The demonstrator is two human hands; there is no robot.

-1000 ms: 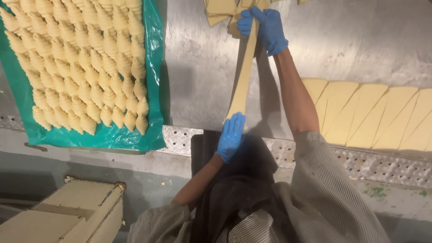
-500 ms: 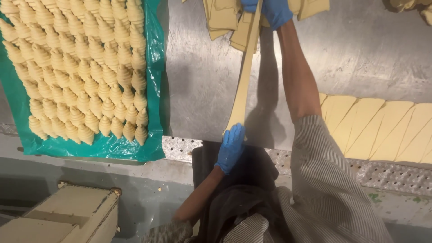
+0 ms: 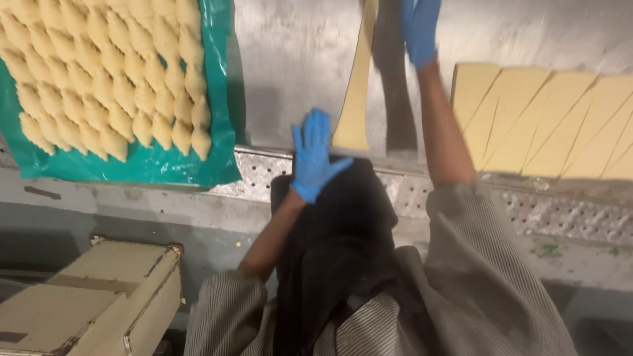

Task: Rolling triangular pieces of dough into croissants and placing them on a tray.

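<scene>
A long, tapered strip of pale dough (image 3: 356,86) lies stretched on the steel table (image 3: 297,66), its wide end near the front edge. My left hand (image 3: 313,158), in a blue glove, hovers just left of that wide end with its fingers spread and nothing in it. My right hand (image 3: 421,29), also gloved blue, reaches far up the table, right of the strip's narrow end. Its fingertips are cut off by the frame's top, so its grip is unclear. A dark shadow runs between the strip and my right arm.
A green sheet (image 3: 132,168) at the left carries several rows of rolled dough pieces (image 3: 105,79). Cut dough triangles (image 3: 547,118) lie side by side at the right. A perforated metal rim (image 3: 560,214) edges the table. A beige box (image 3: 86,296) stands low at the left.
My left hand has let go of the strip's wide end and opened. My right hand has moved farther up the table, and the strip is longer.
</scene>
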